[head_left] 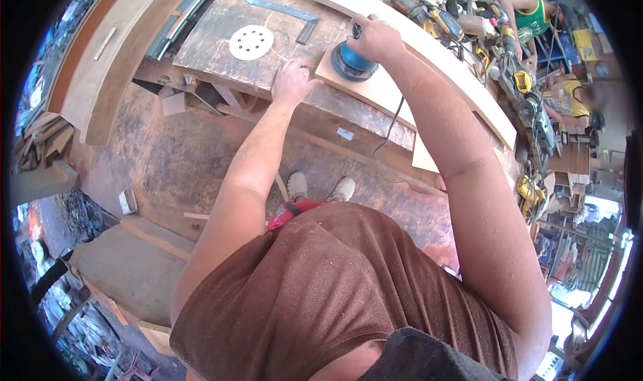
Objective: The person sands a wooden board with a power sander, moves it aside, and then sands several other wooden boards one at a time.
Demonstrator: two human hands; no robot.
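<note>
My right hand (380,41) is wrapped over the top of a blue orbital sander (353,65). The sander stands on a pale wooden board (385,98) along the workbench's front edge, its cord hanging down past that edge. Close to the board's left end, my left hand (293,83) rests on the bench edge with its fingers spread, holding nothing. To its left lies a round white sanding disc (251,43) with several holes. Behind that sits a try square (295,21) with a bluish blade.
The worn workbench (214,29) also carries a long pale plank (462,80) along its far side. Beyond are power tools, including a yellow drill (447,23), and tangled cords. Two people are at the right, one in a green top (532,21). A curved wooden panel (100,59) stands at left.
</note>
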